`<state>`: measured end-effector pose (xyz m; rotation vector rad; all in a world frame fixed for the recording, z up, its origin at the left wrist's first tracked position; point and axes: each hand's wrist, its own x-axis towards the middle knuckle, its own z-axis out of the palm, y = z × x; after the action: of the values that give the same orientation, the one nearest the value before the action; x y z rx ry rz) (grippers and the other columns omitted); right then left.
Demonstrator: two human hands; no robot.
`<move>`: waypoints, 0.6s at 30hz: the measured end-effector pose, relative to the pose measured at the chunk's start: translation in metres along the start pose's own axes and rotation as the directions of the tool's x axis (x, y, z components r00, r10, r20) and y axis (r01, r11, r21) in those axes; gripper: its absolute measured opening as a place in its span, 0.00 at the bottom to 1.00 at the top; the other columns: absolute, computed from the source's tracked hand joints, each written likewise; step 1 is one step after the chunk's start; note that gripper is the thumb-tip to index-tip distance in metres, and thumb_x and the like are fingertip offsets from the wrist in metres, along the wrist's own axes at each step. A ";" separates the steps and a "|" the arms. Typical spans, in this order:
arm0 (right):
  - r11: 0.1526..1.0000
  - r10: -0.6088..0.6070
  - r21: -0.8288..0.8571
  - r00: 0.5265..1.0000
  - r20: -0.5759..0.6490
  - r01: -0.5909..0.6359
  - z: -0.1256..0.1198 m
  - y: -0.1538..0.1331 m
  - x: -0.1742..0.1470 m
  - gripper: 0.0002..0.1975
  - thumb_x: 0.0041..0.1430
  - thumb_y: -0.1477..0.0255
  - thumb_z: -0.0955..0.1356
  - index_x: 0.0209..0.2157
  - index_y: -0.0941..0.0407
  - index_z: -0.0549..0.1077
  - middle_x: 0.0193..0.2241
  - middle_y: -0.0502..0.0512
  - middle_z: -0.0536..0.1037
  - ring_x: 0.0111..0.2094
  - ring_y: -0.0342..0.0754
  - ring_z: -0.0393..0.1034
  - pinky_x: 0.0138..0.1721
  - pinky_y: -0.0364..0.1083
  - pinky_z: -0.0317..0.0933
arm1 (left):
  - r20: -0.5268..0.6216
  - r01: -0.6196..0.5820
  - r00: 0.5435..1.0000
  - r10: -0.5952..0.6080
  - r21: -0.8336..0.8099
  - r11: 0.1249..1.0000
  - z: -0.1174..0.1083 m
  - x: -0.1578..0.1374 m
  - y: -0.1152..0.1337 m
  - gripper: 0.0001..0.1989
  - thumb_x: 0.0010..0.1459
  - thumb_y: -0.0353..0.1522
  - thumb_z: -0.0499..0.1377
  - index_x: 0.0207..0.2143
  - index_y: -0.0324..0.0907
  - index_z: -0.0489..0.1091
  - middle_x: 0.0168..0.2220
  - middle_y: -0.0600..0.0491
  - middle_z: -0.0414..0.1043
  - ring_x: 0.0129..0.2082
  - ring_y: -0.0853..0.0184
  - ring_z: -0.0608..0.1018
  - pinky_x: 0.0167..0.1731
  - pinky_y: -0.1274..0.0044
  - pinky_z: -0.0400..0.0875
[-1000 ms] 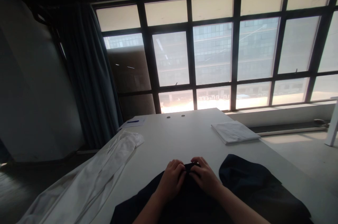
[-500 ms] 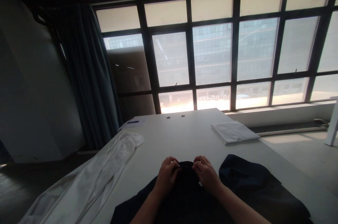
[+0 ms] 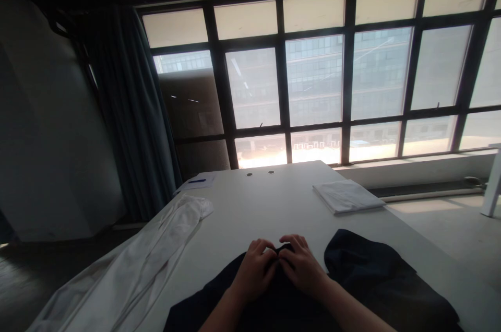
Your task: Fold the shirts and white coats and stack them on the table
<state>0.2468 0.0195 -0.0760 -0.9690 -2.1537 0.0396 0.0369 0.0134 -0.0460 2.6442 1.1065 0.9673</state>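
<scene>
A dark navy garment lies spread on the white table at the near edge of the view. My left hand and my right hand meet at its top edge, nearly touching each other. Both hands have thumb and fingers closed on the fabric, with the index fingers arched above it. The pinched cloth is mostly covered by the fingers. A wide dark part, perhaps a sleeve, stretches to the right beyond my right forearm.
A crumpled white garment hangs over the table's left side. Folded white cloth rests on the right. At the far left corner are paper and a blue pen. Windows and a dark curtain stand behind.
My hands have slid toward each other along the garment's top edge, so the gap between them has almost closed. The cloths around them have stayed put.
</scene>
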 end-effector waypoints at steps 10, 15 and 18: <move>0.990 0.140 0.047 0.986 -0.092 -0.136 0.003 0.019 0.001 0.06 0.65 0.69 0.65 0.36 0.50 0.75 0.49 0.57 0.73 0.50 0.55 0.67 0.52 0.57 0.61 | -0.171 0.119 0.973 -0.153 -0.194 0.974 0.006 -0.001 -0.010 0.08 0.68 0.34 0.52 0.36 0.46 0.69 0.42 0.48 0.72 0.44 0.59 0.74 0.47 0.66 0.70; 0.982 0.175 0.096 0.974 -0.147 -0.162 0.008 0.029 0.002 0.08 0.67 0.69 0.63 0.37 0.51 0.74 0.42 0.58 0.76 0.44 0.54 0.71 0.48 0.55 0.64 | -0.298 0.169 0.922 -0.249 -0.270 0.948 0.007 0.001 -0.023 0.09 0.67 0.36 0.53 0.35 0.46 0.70 0.40 0.49 0.72 0.42 0.59 0.75 0.45 0.68 0.71; 0.973 0.212 0.125 0.968 -0.132 -0.196 0.013 0.033 0.001 0.08 0.68 0.69 0.62 0.37 0.52 0.72 0.36 0.56 0.77 0.39 0.52 0.72 0.45 0.53 0.65 | -0.311 0.177 0.911 -0.270 -0.294 0.939 0.009 0.001 -0.028 0.08 0.67 0.36 0.54 0.35 0.45 0.70 0.39 0.49 0.72 0.42 0.60 0.75 0.44 0.68 0.71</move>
<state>0.2587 0.0471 -0.0954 -1.0912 -1.8924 0.1820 0.0261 0.0356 -0.0613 2.1324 1.2197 1.4537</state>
